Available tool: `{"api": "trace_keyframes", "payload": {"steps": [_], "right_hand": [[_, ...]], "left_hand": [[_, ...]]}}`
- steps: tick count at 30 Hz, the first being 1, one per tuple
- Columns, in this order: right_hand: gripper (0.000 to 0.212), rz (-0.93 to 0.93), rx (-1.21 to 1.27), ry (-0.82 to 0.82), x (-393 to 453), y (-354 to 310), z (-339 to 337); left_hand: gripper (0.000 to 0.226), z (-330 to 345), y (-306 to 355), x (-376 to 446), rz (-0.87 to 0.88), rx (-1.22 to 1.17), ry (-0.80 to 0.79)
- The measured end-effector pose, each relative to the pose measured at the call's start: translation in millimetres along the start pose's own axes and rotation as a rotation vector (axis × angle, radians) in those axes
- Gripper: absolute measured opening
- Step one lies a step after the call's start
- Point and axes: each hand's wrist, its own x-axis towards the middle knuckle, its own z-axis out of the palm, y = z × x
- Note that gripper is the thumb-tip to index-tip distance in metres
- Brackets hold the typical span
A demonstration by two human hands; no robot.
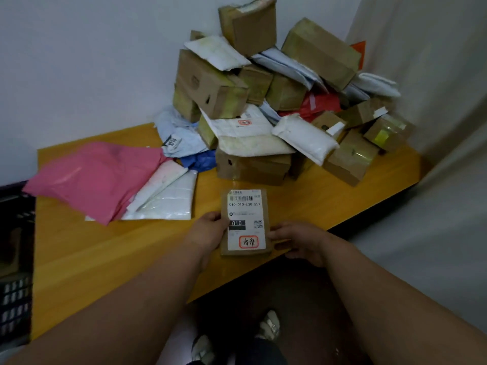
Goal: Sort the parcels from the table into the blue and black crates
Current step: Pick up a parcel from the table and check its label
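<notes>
Brown cardboard parcel [246, 222], label upward, was held at the table's [303, 204] near edge, the left hand [210, 230] gripping its left side and the right hand [297, 239] its right. Beyond it, a large heap of parcels [276, 101] stood unsorted against the wall, with a pink mailer [97, 177] and white mailers [168, 196] spread to the left; most of the task appeared to remain. A dark crate [15, 259] showed at far left, its contents indiscernible; no blue crate was visible
</notes>
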Motion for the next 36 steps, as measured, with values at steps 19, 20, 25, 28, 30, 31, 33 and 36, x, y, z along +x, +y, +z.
{"api": "trace_keyframes", "payload": {"steps": [19,20,25,28,30,31,33,36], "right_hand": [[0.018,-0.171,0.004,-0.154,-10,-30,47],[0.019,-0.168,-0.02,-0.159,-12,-31,47],[0.019,-0.168,-0.101,-0.181,-12,-36,61],[0.018,-0.176,-0.177,-0.215,-14,-42,82],[0.018,-0.187,-0.223,-0.223,-15,-50,100],[0.018,-0.194,-0.246,-0.23,-15,-55,111],[0.018,-0.205,-0.281,-0.247,-17,-64,135],[0.018,-0.227,-0.33,-0.273,-21,-78,178]], "left_hand": [[0.021,-42,-23,-63,0.137,-0.214,0.241],[0.021,-41,-24,-66,0.139,-0.216,0.254],[0.012,-47,-40,-75,0.123,-0.256,0.328],[0.009,-64,-53,-83,0.109,-0.284,0.373],[0.009,-81,-62,-88,0.103,-0.294,0.395],[0.009,-92,-66,-91,0.103,-0.307,0.405],[0.011,-113,-74,-98,0.111,-0.343,0.423],[0.011,-152,-88,-110,0.114,-0.381,0.444]]}}
